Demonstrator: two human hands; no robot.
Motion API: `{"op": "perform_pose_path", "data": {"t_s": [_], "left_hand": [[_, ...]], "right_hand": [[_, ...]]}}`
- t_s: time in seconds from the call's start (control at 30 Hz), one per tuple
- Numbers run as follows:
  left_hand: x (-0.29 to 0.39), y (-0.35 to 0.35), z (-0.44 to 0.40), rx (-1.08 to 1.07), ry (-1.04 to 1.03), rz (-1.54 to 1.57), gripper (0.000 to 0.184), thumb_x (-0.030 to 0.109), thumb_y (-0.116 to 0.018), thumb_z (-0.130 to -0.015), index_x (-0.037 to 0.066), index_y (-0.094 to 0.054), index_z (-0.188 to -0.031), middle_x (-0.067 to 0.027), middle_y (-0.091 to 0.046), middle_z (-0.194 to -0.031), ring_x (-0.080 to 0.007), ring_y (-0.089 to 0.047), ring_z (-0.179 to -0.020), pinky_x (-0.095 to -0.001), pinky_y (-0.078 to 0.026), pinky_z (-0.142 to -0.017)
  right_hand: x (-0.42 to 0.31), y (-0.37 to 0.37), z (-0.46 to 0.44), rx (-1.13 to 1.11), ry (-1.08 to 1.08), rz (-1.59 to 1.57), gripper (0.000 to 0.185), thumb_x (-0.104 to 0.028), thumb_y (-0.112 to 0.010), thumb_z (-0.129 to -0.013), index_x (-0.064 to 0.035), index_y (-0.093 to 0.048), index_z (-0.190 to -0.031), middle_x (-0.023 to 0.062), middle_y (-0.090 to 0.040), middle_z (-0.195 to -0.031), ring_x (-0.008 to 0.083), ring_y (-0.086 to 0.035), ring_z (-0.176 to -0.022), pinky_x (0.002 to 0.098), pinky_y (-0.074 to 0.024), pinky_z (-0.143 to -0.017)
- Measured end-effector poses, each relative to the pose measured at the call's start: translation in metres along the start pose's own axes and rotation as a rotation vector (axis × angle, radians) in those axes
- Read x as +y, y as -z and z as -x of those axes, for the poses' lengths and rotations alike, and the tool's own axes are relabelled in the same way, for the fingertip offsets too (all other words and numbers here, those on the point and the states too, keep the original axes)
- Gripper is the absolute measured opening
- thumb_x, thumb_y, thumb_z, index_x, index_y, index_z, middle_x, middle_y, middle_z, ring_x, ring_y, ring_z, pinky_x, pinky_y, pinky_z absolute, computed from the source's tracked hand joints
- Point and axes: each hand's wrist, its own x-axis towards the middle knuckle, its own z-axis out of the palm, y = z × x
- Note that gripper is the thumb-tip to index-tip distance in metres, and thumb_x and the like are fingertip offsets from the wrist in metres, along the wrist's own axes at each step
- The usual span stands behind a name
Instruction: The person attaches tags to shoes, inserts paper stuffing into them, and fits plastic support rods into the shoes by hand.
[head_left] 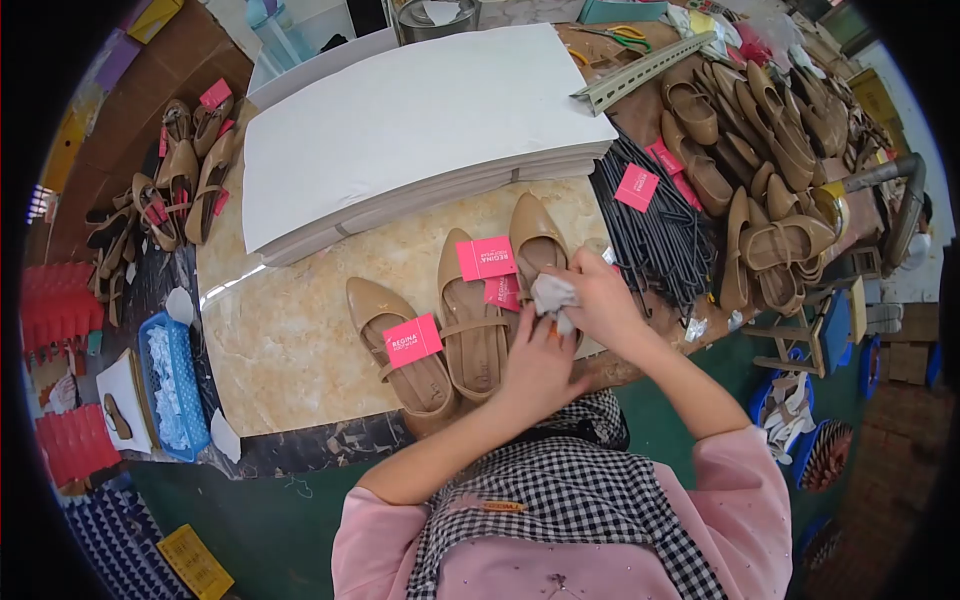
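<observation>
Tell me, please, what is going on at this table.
A person is handling the rightmost of three tan shoes on the table. The right hand holds a crumpled white wad at that shoe's opening, and the left hand is over its heel end. The other two shoes lie alongside, with pink tags on them. A paper stack sits behind.

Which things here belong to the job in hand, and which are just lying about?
Likely part of the job:
- three tan shoes
- pink tags on them
- white wad in the right hand
- left hand, close by

Probably lying about:
- scissors
- slotted metal bar
- stack of white sheets
- blue basket
</observation>
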Motion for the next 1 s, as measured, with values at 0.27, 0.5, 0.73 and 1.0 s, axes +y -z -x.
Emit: {"op": "perform_pose_path", "data": {"t_s": [0.27, 0.5, 0.73, 1.0], "left_hand": [[0.016, -0.028, -0.030, 0.183, 0.044, -0.056, 0.074, 0.030, -0.079, -0.073, -0.012, -0.054, -0.129, -0.0271, -0.062, -0.123, -0.0365, -0.056, -0.123, -0.0438, -0.039, -0.108], [0.000, -0.010, -0.039, 0.044, -0.008, -0.052, 0.074, 0.035, -0.079, -0.072, -0.009, -0.056, -0.128, -0.0238, -0.062, -0.125, -0.0329, -0.057, -0.122, -0.0424, -0.040, -0.109], [-0.253, 0.165, -0.121, 0.422, 0.510, -0.452, 0.066, 0.057, -0.059, -0.090, 0.018, -0.055, -0.143, -0.0269, -0.043, -0.152, -0.0430, -0.024, -0.150, -0.0784, -0.008, -0.112], [-0.129, 0.161, -0.076, 0.659, 0.096, -0.173, 0.019, 0.023, -0.075, -0.081, 0.007, -0.073, -0.091, -0.0160, -0.060, -0.080, -0.0363, -0.063, -0.082, -0.0446, -0.052, -0.071]], "right_hand": [[0.029, -0.004, -0.048, 0.060, 0.227, -0.343, 0.057, -0.014, -0.076, -0.075, -0.0033, -0.064, -0.130, 0.0143, -0.059, -0.100, 0.0353, -0.062, -0.096, 0.0412, -0.0532, -0.084], [0.042, -0.036, -0.085, 0.306, -0.007, -0.141, 0.052, -0.016, -0.075, -0.080, -0.0030, -0.063, -0.130, 0.0183, -0.058, -0.095, 0.0368, -0.062, -0.090, 0.0415, -0.0505, -0.078], [0.061, 0.007, -0.049, 0.305, -0.096, -0.132, 0.046, -0.010, -0.071, -0.086, 0.0000, -0.062, -0.130, 0.0197, -0.060, -0.116, 0.0364, -0.062, -0.106, 0.0401, -0.0508, -0.090], [-0.032, 0.020, -0.003, 0.433, -0.048, -1.166, 0.084, -0.011, -0.070, -0.092, -0.0130, -0.023, -0.162, 0.0188, -0.042, -0.153, 0.0331, -0.047, -0.138, 0.0430, -0.0441, -0.109]]}}
